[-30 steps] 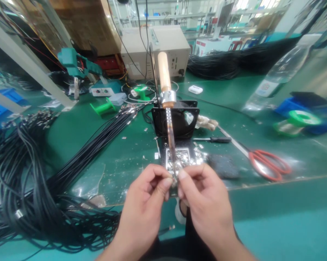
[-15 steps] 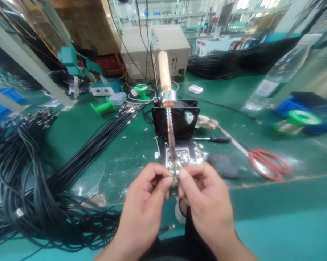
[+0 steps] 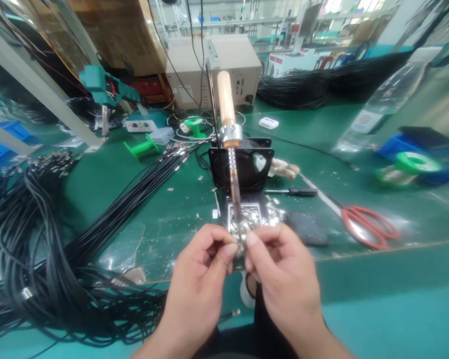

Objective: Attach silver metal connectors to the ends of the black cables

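My left hand and my right hand face each other at the front of the bench, fingertips pinched close together. What each pinch holds is too small and too covered by the fingers to make out. A soldering iron with a wooden handle is clamped in a stand, its dark tip pointing down between my fingertips. I cannot tell whether the tip touches anything. Just behind my fingers, a small tray contains several loose shiny metal pieces. Behind the iron's shaft stands a black fan frame.
Bundled black cables cover the bench's left side and hang over its edge. To the right lie red-handled scissors, a screwdriver, a dark pad, a green spool and a plastic bottle. A beige machine stands behind.
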A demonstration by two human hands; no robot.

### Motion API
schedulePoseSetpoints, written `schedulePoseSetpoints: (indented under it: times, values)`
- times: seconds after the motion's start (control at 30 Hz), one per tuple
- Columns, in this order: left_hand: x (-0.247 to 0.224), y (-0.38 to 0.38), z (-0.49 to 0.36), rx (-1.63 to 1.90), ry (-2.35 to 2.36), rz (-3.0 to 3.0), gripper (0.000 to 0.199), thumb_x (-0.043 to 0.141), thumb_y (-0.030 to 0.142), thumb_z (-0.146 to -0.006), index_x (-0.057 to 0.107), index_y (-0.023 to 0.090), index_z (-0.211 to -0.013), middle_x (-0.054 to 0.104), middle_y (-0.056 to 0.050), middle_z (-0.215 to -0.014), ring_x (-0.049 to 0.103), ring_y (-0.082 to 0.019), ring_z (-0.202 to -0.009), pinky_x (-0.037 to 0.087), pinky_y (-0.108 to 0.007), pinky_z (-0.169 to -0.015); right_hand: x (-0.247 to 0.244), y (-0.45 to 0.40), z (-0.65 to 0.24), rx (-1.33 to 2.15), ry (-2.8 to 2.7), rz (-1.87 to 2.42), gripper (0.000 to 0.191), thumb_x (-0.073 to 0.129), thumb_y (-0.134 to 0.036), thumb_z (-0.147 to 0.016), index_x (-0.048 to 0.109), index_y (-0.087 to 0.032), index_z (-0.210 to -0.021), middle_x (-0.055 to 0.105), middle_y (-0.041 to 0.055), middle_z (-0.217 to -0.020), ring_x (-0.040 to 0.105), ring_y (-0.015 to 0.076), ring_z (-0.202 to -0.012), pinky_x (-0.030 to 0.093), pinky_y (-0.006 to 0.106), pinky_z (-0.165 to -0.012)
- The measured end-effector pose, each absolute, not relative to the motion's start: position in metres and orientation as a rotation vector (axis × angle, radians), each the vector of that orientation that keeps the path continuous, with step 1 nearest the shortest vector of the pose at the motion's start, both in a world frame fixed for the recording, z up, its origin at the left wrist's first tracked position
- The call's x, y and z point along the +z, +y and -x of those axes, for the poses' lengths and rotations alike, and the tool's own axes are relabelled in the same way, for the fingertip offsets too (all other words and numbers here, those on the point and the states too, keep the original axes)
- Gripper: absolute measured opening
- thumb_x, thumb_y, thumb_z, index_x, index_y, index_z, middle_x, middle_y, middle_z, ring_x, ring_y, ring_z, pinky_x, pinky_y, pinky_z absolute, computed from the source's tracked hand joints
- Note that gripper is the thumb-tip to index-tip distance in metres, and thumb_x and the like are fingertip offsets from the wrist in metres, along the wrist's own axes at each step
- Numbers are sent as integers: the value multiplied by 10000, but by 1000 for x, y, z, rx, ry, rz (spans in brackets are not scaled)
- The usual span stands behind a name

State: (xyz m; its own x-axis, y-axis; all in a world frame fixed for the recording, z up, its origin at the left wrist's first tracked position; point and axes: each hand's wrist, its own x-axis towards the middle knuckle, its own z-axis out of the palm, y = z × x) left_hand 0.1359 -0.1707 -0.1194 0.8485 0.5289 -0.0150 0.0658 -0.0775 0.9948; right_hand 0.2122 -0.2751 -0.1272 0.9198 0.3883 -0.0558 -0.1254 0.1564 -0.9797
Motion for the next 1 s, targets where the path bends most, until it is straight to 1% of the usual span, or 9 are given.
schedulePoseSetpoints:
  times: [0.37, 0.5, 0.63, 0.8, 0.87, 1.0]
  values:
    - [-120, -172, -137, 459, 458, -1663, 129, 607, 257, -1013, 632, 225, -890, 591, 39, -834, 544, -94, -693, 450, -199, -615, -128, -277, -213, 365, -231, 1418, 247, 740, -389, -863, 611, -188, -799, 624, -34, -591, 536, 87, -393, 451, 197, -325]
    - [-123, -172, -136, 479, 460, -1677, 128, 602, 249, -1015, 634, 226, -894, 591, 36, -838, 548, -98, -696, 448, -205, -611, -132, -276, -212, 368, -220, 1398, 245, 746, -387, -872, 615, -190, -807, 632, -38, -609, 520, 77, -358, 435, 196, -299]
    - [-123, -174, -135, 507, 472, -1713, 140, 604, 245, -1015, 626, 222, -878, 586, 26, -847, 565, -116, -745, 457, -221, -645, -138, -274, -211, 334, -201, 1356, 240, 762, -380, -875, 627, -189, -822, 657, -38, -645, 497, 55, -330, 407, 178, -281]
    - [-123, -178, -133, 513, 501, -1758, 137, 588, 259, -1029, 624, 227, -901, 585, 18, -853, 573, -133, -781, 461, -240, -688, -141, -274, -208, 354, -180, 1357, 243, 770, -384, -879, 630, -193, -823, 651, -45, -629, 498, 56, -321, 395, 170, -273]
    - [-124, -178, -133, 515, 501, -1759, 137, 588, 266, -1030, 623, 228, -903, 584, 17, -851, 574, -136, -779, 461, -244, -687, -142, -274, -207, 340, -175, 1342, 236, 766, -384, -885, 633, -197, -830, 647, -50, -624, 483, 51, -311, 377, 165, -266]
    - [-123, -179, -133, 522, 500, -1753, 130, 592, 268, -1028, 625, 229, -908, 587, 16, -858, 578, -139, -781, 462, -247, -684, -143, -273, -207, 327, -185, 1339, 244, 771, -386, -877, 629, -197, -817, 645, -49, -619, 483, 52, -321, 381, 168, -273]
